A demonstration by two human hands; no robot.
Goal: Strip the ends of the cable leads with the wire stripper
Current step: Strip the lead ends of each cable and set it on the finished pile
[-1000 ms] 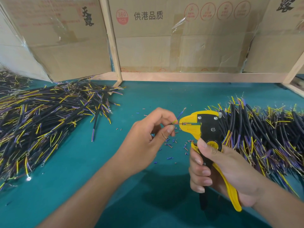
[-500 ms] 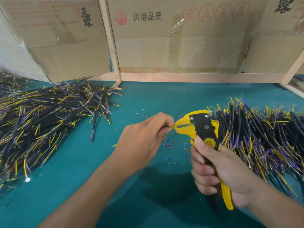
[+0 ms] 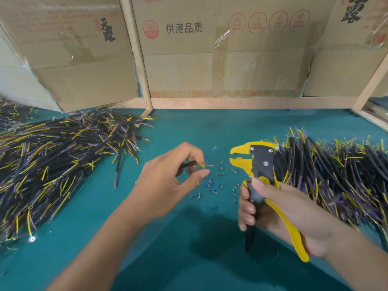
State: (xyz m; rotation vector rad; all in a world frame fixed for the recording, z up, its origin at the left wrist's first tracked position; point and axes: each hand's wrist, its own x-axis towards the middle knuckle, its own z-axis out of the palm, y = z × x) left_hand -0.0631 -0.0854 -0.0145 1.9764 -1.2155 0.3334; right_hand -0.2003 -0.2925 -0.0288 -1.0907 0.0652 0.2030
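My left hand (image 3: 168,181) pinches a short black cable (image 3: 190,164) between fingers and thumb; its thin yellow, blue and bare copper leads stick out to the right, toward the tool. My right hand (image 3: 279,208) grips the handles of a yellow and black wire stripper (image 3: 259,164). The stripper's jaws point left and stand slightly apart, a short gap away from the lead tips, with nothing in them.
A heap of black cables with yellow and purple leads (image 3: 54,162) covers the left of the teal table (image 3: 189,259); another heap (image 3: 340,171) lies on the right behind the stripper. Small insulation scraps (image 3: 214,185) litter the middle. Cardboard boxes (image 3: 220,49) and wooden frames stand at the back.
The lead was in the stripper's jaws half a second ago; now my left hand has drawn the cable out to the left, and the jaws stand apart from it.
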